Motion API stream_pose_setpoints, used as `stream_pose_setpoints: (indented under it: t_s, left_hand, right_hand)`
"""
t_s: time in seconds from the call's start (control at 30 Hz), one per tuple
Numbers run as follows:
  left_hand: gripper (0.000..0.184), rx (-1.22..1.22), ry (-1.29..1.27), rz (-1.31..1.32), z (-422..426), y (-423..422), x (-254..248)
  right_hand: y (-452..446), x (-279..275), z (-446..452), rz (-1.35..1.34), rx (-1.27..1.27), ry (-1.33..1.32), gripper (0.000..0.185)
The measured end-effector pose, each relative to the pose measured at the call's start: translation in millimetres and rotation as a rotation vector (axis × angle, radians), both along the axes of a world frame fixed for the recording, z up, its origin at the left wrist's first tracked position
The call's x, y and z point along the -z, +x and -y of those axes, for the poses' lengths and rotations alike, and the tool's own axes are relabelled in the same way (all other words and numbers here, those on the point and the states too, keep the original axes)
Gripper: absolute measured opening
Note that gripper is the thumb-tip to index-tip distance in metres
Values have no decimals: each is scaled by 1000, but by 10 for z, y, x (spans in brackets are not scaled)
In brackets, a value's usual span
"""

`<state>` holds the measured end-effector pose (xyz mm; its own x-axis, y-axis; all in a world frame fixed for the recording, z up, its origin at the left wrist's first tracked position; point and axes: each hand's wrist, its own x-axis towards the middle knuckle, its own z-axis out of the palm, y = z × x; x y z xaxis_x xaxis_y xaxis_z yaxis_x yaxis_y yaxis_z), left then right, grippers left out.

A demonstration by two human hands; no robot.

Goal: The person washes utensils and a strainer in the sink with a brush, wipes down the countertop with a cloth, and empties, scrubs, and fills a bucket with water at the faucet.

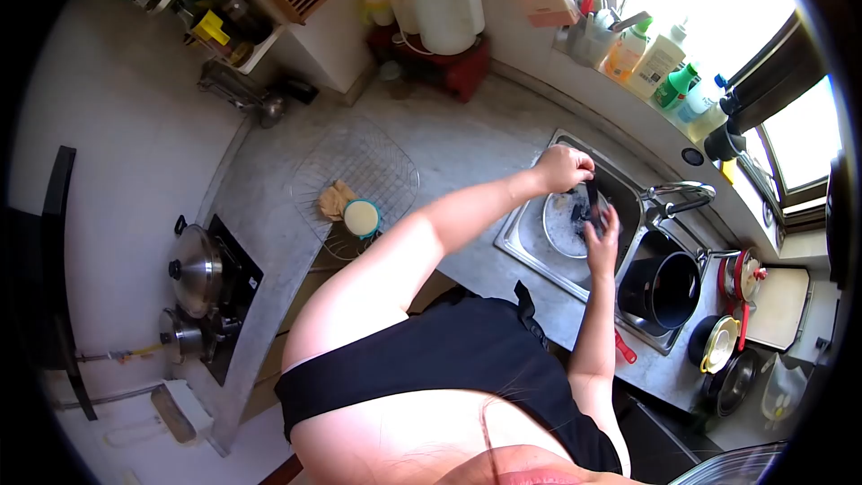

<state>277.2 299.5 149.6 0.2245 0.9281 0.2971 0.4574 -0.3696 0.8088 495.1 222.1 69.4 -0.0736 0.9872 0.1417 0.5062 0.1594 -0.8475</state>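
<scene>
My left hand [566,168] is closed, with the fingertips pinched on a dark, strip-like piece [593,190] that hangs down over the sink [530,247]. What the piece is made of I cannot make out. Just below it, my right hand [603,244] has its fingers apart beside the strip's lower end; whether they touch it is unclear. Under both hands, in the left basin, sits a round, light metal bowl [558,226] with dark bits in it. A large black pot [660,290] leans in the right basin, near the faucet [675,202].
A wire basket [355,157] and a teal-rimmed cup [362,218] stand on the counter to the left. Bottles [655,63] line the windowsill. A lidded pan [196,269] rests on the stove. A red handle [625,348] lies by the sink's front edge; pots crowd the right.
</scene>
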Motion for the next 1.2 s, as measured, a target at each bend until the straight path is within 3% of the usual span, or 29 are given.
stream_pose_setpoints:
  t_s: [0.1, 0.2, 0.27, 0.33, 0.4, 0.47, 0.5, 0.53, 0.57, 0.67, 0.87, 0.97, 1.0, 1.1, 1.13, 1.2]
  left_hand:
    - [12, 109, 382, -641, 78, -185, 222]
    - [14, 19, 414, -548, 39, -564, 410]
    - [13, -119, 420, -473, -79, -1091, 239]
    - [11, -248, 405, -287, -190, -1868, -414]
    - [14, -511, 205, -223, -256, -2663, -1159]
    - [16, -664, 492, -296, -391, -3442, -1884]
    - [20, -780, 365, -440, -416, -3811, -2304]
    - [21, -896, 541, -703, -238, -3806, -2954]
    - [17, -998, 836, -888, -369, -4143, -3158]
    - [16, -1152, 739, -1034, -545, -4560, -3680]
    - [18, -1158, 474, -1151, -881, -4793, -3717]
    - [18, -1128, 694, -1287, -909, -4647, -3609]
    - [21, -1111, 530, -1296, -883, -4549, -3652]
    - [26, -1105, 613, -1619, -1046, -4795, -3581]
    - [33, -1079, 456, -1635, -1047, -4782, -3629]
    - [35, -1120, 438, -1655, -1093, -4766, -3604]
  right_hand:
    - [126, 63, 85, -21, 287, -45, 73]
    - [282, 146, 162, -149, 297, -75, 70]
    - [353, 124, 245, -144, 297, -67, 67]
    - [434, 131, 323, -150, 296, -32, 64]
    - [473, 48, 427, -175, 323, -51, 61]
    - [494, -4, 498, -131, 373, -41, 58]
    - [506, 5, 523, -90, 378, -5, 57]
    - [496, 7, 547, -96, 399, -29, 56]
    - [480, 6, 568, -100, 419, -55, 55]
    - [346, 30, 596, -158, 443, -77, 52]
    - [172, 101, 653, -181, 442, -87, 47]
    - [152, 80, 672, -166, 453, -72, 46]
    - [162, 96, 673, -169, 458, -73, 46]
    - [182, 133, 659, -169, 467, -79, 45]
    - [150, 113, 649, -166, 468, -78, 45]
    - [106, 94, 638, -182, 464, -78, 45]
